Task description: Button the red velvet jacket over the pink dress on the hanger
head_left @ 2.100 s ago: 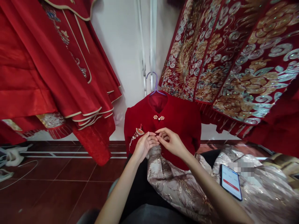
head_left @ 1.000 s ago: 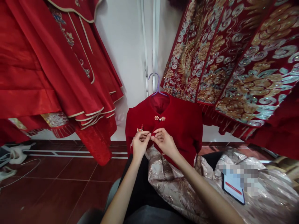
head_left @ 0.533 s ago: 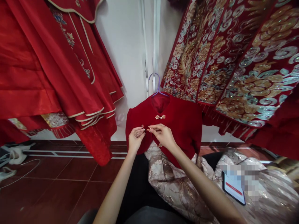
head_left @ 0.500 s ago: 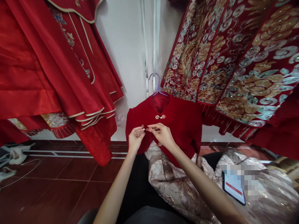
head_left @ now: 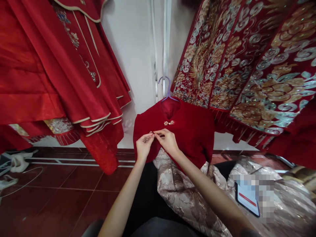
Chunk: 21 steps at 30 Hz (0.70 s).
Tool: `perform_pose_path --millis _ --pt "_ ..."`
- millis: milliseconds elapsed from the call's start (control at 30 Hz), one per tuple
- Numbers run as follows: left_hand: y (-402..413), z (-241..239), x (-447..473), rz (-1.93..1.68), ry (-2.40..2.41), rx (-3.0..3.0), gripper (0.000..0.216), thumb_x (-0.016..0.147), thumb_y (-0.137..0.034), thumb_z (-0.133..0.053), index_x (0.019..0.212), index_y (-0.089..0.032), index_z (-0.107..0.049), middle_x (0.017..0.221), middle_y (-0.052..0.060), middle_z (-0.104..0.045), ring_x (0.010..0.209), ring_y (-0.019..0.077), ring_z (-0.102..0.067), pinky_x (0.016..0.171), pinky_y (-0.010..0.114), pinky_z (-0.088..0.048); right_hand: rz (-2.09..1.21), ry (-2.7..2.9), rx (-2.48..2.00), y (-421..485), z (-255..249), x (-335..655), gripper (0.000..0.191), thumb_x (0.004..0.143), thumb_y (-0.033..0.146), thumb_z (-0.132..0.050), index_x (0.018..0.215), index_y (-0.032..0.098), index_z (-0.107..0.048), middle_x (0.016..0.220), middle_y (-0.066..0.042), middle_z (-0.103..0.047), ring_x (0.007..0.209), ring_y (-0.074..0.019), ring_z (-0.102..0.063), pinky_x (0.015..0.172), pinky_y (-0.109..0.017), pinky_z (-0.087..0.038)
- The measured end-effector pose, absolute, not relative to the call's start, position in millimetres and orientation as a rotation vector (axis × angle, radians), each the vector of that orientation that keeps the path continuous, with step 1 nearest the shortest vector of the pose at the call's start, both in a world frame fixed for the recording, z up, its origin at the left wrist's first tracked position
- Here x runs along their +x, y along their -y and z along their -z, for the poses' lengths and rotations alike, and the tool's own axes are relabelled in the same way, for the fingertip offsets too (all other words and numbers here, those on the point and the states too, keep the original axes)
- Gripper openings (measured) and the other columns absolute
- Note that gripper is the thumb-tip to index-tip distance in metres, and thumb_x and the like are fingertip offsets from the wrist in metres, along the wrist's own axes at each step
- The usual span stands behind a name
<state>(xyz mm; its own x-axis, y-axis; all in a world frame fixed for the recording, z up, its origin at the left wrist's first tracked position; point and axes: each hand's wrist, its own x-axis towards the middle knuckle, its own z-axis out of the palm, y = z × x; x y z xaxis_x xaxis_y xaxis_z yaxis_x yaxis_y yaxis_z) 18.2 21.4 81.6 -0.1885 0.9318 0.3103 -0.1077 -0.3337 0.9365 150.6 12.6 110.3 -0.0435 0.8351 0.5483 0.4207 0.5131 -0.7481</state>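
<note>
A dark red jacket (head_left: 192,131) hangs in front of me on a purple hanger (head_left: 168,93). Its top clasp (head_left: 169,123), gold with pearl-like beads, is joined below the neckline. Lower on the front opening, my left hand (head_left: 144,144) pinches one half of a second beaded clasp (head_left: 151,132) at the left edge. My right hand (head_left: 167,141) pinches the other half, its fingertips meeting those of the left. Most of this clasp is hidden by the fingers, so I cannot tell whether it is hooked. Part of a lower clasp (head_left: 165,151) shows under my right hand.
Red garments (head_left: 98,98) hang at the left, and an embroidered red garment (head_left: 237,75) hangs at the right. Shiny pinkish-silver fabric (head_left: 177,191) lies over my lap, with a phone (head_left: 247,199) on it. White shoes (head_left: 18,163) stand on the tiled floor at far left.
My right hand has moved left toward my left hand, bringing the two clasp halves together. The gap between the fingertips has closed.
</note>
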Motion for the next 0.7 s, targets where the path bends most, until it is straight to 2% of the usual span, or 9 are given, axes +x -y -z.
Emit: perform_pose_path --millis 167,300,400,467,600,700 --pt "-27 -79 13 -1.590 -1.022 1.308 0.023 0.066 -0.028 -0.073 0.082 -0.013 -0.069 0.086 0.009 -0.072 0.083 0.0183 -0.067 0.089 0.037 -0.050 -0.488 1.619 -1.087 -12 -107 148 0.019 0.085 0.027 -0.056 0.095 0.022 -0.071 0.096 -0.005 -0.067 0.079 -0.0152 -0.066 0.071 -0.027 -0.058" --pt "-27 -80 1 -1.487 -0.957 1.447 0.022 0.071 -0.032 -0.069 0.086 -0.015 -0.066 0.089 0.007 -0.071 0.086 0.0178 -0.066 0.088 0.036 -0.049 -0.559 1.650 -1.057 -13 -106 157 0.017 0.087 0.028 -0.054 0.095 0.023 -0.068 0.095 -0.003 -0.070 0.082 -0.0154 -0.068 0.080 -0.030 -0.056" --pt "-21 -72 -10 -1.500 -1.032 1.524 0.020 0.077 -0.031 -0.064 0.090 -0.017 -0.063 0.095 0.007 -0.068 0.090 0.0173 -0.064 0.088 0.034 -0.047 -0.714 1.638 -1.114 -7 -105 175 0.018 0.087 0.030 -0.053 0.099 0.021 -0.062 0.089 -0.003 -0.071 0.073 -0.0147 -0.070 0.071 -0.028 -0.056" --pt "-13 -61 -17 -1.503 -1.116 1.551 0.017 0.080 -0.031 -0.060 0.091 -0.018 -0.062 0.097 0.007 -0.067 0.091 0.0174 -0.063 0.090 0.034 -0.046 -0.721 1.683 -1.241 2 -103 191 0.014 0.084 0.029 -0.056 0.093 0.020 -0.062 0.081 -0.003 -0.071 0.065 -0.0146 -0.068 0.062 -0.026 -0.054" --pt "2 -33 -24 -1.495 -1.256 1.474 0.017 0.084 -0.031 -0.054 0.092 -0.018 -0.060 0.094 0.006 -0.066 0.090 0.0173 -0.062 0.089 0.035 -0.046 -0.646 1.888 -1.460 20 -89 216 0.003 0.075 0.024 -0.065 0.075 0.021 -0.065 0.070 -0.002 -0.069 0.063 -0.0161 -0.065 0.059 -0.025 -0.048" --pt "11 -16 -22 -1.520 -1.289 1.385 0.018 0.083 -0.032 -0.053 0.090 -0.017 -0.059 0.094 0.007 -0.065 0.084 0.0161 -0.062 0.083 0.033 -0.048 -0.709 1.908 -1.524 22 -70 215 0.016 0.063 0.017 -0.073 0.077 0.019 -0.064 0.070 -0.001 -0.068 0.065 -0.0152 -0.064 0.059 -0.023 -0.045"
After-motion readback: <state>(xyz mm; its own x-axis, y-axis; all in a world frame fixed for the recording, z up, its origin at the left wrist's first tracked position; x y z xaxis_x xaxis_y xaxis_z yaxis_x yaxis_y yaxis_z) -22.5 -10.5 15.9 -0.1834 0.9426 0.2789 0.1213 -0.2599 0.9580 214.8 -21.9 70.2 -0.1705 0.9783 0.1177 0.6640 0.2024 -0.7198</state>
